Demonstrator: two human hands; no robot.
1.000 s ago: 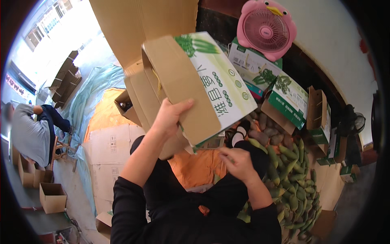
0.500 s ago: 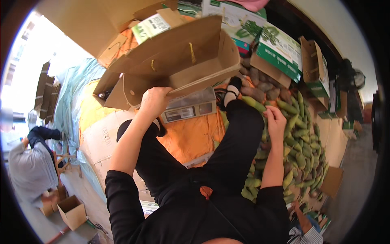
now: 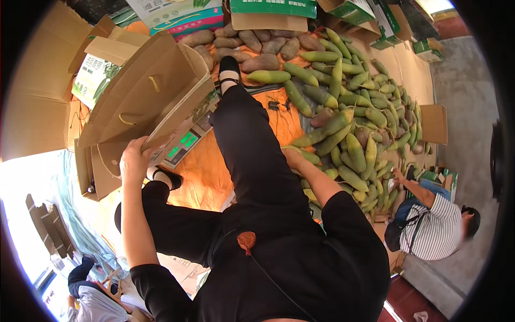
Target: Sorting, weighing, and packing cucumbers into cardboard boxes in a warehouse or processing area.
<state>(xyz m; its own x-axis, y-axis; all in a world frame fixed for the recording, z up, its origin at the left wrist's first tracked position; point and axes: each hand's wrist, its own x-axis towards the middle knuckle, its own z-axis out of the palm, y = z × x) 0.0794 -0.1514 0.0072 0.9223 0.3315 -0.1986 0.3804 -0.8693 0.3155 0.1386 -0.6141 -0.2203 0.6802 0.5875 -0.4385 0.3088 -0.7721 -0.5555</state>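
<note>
Nearest to me, low in the frame, are my own black top and black trousers, with one leg (image 3: 249, 145) stretched up the middle of the picture toward my black shoe (image 3: 229, 68). My left hand (image 3: 134, 158) sits left of centre, fingers curled shut over the lower edge of a cardboard box (image 3: 145, 96) that I hold tipped above a scale with a green display (image 3: 185, 145). I judge the box to be light and fairly stiff but easy to crease, so the folded edge or a corner is a better place to take hold than a loose flap. My right hand (image 3: 291, 155) reaches just right of centre to the near edge of the heap of green fruit (image 3: 354, 123); it touches a long green fruit (image 3: 308, 155) there, but I cannot tell how far its fingers are open or whether they have closed round it. The fruit looks firm, smooth and weighty, best taken round its thick middle. The heap lies on an orange sheet (image 3: 279, 121) on the floor, running to the upper right, with brown ones (image 3: 263, 61) near the top. Printed cartons (image 3: 177, 13) line the top edge. At lower right another person in a striped shirt (image 3: 437, 225) bends to the pile.
</note>
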